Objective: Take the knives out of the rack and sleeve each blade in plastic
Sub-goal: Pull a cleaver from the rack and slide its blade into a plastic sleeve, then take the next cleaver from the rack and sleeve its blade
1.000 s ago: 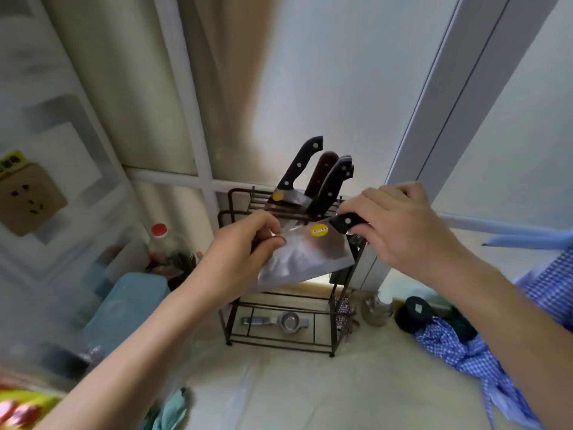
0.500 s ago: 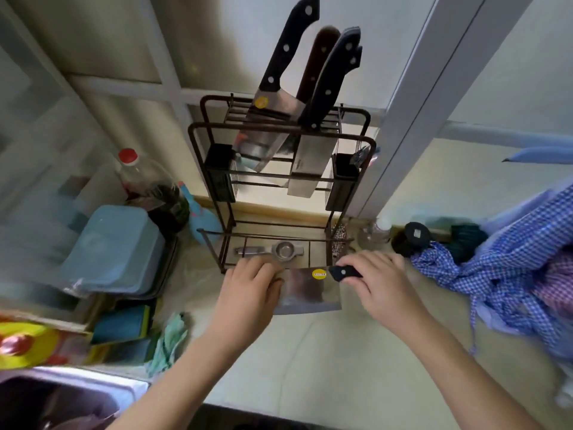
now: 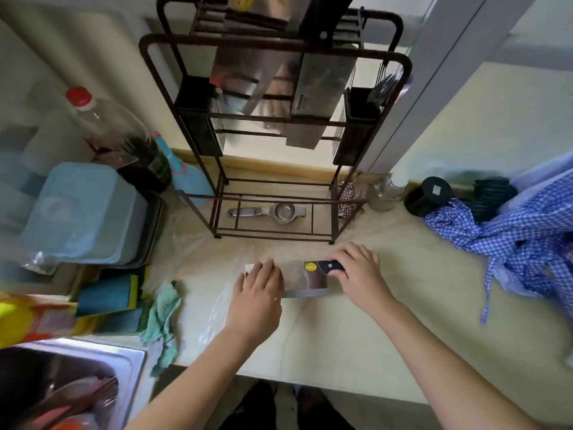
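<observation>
Cream countertop: broad steel cleaver w/ yellow sticker lies flat. Right hand fingers curled round black handle; left hand fingers together, flat on blade tip.

left hand: bare, no ring | right hand: bare | forearms: unsleeved, no watch

1. A cleaver lies flat on the pale counter, near the dark wire rack.
2. The right hand grips its black handle; the left hand presses the blade's left end.
3. Clear plastic lies under the left hand.
4. More knives hang in the rack.
</observation>
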